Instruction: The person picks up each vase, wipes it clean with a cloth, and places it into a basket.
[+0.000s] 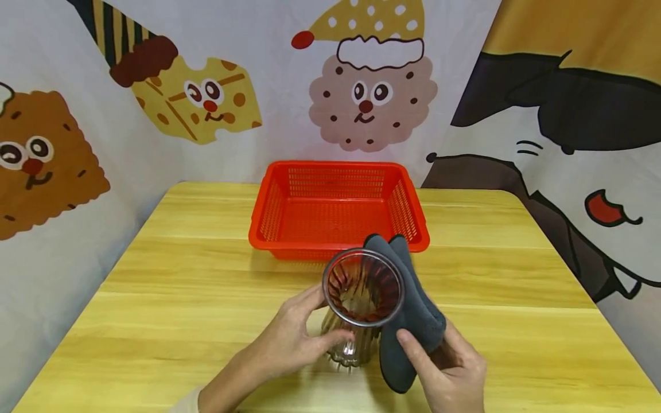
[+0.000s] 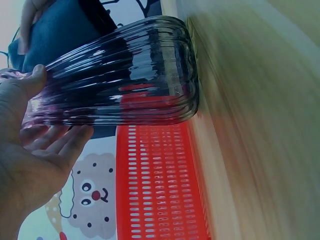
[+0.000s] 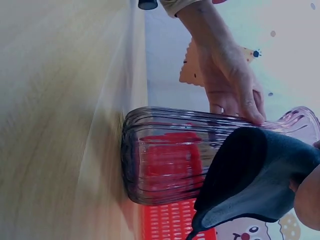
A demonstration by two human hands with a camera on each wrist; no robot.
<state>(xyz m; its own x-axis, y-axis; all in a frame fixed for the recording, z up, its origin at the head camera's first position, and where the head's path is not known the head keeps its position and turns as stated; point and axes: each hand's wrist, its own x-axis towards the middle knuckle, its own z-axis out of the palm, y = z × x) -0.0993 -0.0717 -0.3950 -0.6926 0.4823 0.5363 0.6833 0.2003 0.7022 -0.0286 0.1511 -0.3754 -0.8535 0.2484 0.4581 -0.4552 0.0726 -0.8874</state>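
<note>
Two grips at work over a pale wood-grain worktop, both occupied. We see the left grip curled round the narrowed neck of a ribbed glass vase, thumb on the near side, fingers on the outer side, spread only as wide as the glass. The vase is upright at the near middle of the worktop, its base down at the wood and its flared round mouth facing up toward us.

The right grip is nearly closed, pinching a folded grey cloth with dark edging, thumb pressed on top. We find the cloth right up beside the vase's right side, reaching past the rim; contact we cannot confirm.

Beyond the vase, toward the far edge, we note a red plastic basket with slotted walls. Behind that hangs a pale backdrop printed with cartoon cheese and biscuits. We record a light sleeve at the left wrist.
</note>
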